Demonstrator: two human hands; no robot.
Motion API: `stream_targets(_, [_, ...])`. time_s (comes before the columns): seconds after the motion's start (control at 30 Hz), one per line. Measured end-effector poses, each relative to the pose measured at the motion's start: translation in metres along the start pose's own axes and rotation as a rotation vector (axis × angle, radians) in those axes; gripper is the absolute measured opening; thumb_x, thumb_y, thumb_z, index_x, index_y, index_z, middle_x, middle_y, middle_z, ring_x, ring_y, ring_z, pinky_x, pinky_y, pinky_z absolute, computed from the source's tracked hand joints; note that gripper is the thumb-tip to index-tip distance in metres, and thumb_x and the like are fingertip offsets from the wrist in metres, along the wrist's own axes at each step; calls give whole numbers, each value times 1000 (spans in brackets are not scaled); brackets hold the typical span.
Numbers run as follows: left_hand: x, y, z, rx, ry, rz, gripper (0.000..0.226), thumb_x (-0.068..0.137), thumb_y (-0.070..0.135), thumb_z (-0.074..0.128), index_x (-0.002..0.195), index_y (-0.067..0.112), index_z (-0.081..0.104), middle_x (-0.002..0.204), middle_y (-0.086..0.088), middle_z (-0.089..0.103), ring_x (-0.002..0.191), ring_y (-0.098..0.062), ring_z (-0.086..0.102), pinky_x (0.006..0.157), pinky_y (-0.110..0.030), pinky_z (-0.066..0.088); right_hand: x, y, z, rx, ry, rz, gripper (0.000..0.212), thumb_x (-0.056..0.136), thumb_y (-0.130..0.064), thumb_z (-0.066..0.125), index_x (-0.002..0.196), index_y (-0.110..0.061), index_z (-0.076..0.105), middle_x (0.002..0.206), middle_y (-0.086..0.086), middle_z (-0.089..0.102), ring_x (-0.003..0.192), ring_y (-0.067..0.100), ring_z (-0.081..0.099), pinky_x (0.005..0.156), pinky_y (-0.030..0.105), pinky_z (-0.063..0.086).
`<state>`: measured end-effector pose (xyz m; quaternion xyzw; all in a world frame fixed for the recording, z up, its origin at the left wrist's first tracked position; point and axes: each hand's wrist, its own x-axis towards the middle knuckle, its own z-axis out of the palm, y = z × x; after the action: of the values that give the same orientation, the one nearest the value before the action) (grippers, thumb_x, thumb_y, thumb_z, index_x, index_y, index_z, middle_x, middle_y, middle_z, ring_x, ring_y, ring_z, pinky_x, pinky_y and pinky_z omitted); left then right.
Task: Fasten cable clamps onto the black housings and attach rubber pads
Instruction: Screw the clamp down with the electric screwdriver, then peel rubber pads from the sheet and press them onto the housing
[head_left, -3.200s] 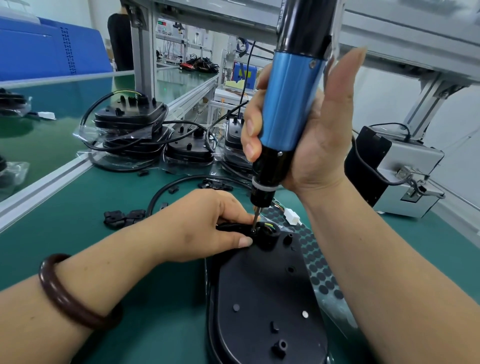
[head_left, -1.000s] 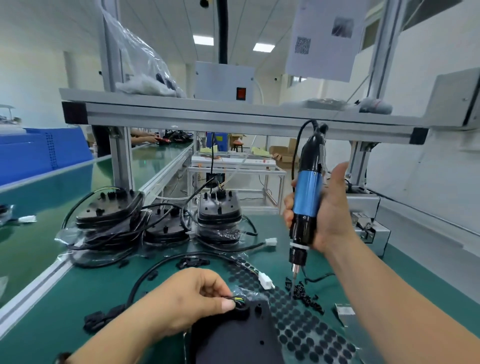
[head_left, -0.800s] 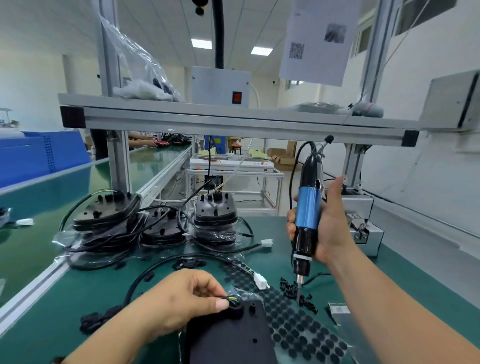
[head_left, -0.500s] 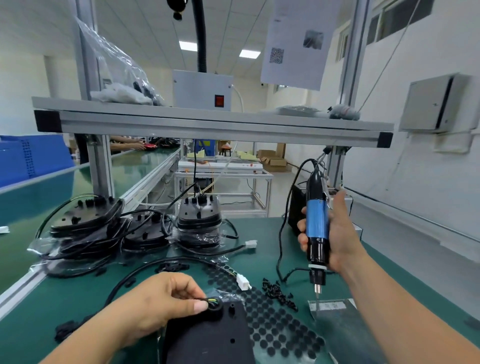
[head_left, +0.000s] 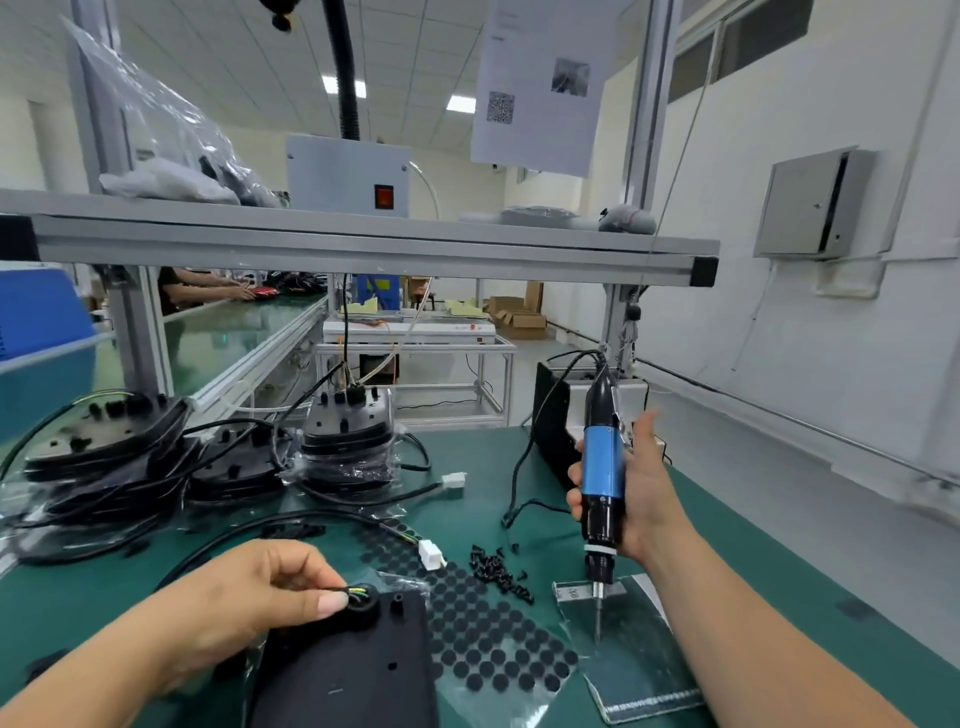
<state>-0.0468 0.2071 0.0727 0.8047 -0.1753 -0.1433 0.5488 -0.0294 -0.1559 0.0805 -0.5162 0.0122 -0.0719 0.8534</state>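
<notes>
Black housing (head_left: 343, 670) lies flat at the near edge of the green tabletop (head_left: 753, 571), and the left hand (head_left: 249, 597) is on its far left corner. The grip is tight there, thumb and forefinger pinching the cable clamp (head_left: 359, 603), where yellow and green wires show. Right against the housing's right edge lies the clear sheet of round rubber pads (head_left: 488, 639). Past that sheet, up and right of the housing, there's a scatter of small black screws (head_left: 498, 566) and a white connector (head_left: 431, 552). Further right of the housing, the right hand (head_left: 641, 499) has its grip wrapped round the blue electric screwdriver (head_left: 601, 483), upright, bit pointing down at a clear bag (head_left: 634, 665). Behind the housing stand 3 stacks of more housings (head_left: 348, 441), cables looping around them.
</notes>
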Motion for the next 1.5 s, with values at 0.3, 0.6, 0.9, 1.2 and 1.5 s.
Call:
stream_targets(0.3, [-6, 9, 5, -15, 22, -45, 21, 62, 17, 85, 74, 4, 74, 76, -11, 69, 70, -13, 59, 69, -19, 45, 3, 1, -3, -169, 246, 26, 106, 60, -89, 34, 120, -7, 62, 81, 5, 69, 59, 14, 61, 54, 28, 51])
stream_targets(0.6, [-9, 11, 6, 22, 24, -55, 24, 62, 24, 80, 79, 7, 74, 79, -8, 70, 72, -11, 58, 70, -19, 44, 2, -7, -4, -496, 563, -157, 87, 69, -89, 17, 78, -12, 56, 74, 12, 58, 63, 25, 58, 60, 34, 49])
stream_targets(0.9, [7, 13, -15, -285, 242, -133, 26, 80, 22, 70, 106, 22, 68, 105, -2, 72, 102, -16, 66, 88, -28, 49, 9, -19, -10, -929, 884, -377, 70, 99, -57, 25, 85, 3, 58, 99, 24, 59, 96, 38, 54, 89, 45, 43])
stream_targets(1.2, [64, 5, -14, -61, 437, -417, 13, 92, -2, 45, 89, 7, 55, 83, -13, 51, 67, -21, 48, 61, -26, 46, -8, 33, 146, -1203, -212, -261, 23, 94, -16, 55, 111, -22, 70, 97, -11, 70, 87, 6, 65, 86, 26, 55])
stream_targets(1.5, [84, 23, -2, 24, 514, -400, 28, 94, 0, 37, 69, 10, 43, 74, -9, 45, 75, -24, 45, 66, -31, 41, 14, 109, 155, -1520, -230, -80, 41, 87, -6, 46, 122, -10, 65, 127, 7, 64, 122, 25, 54, 98, 26, 44])
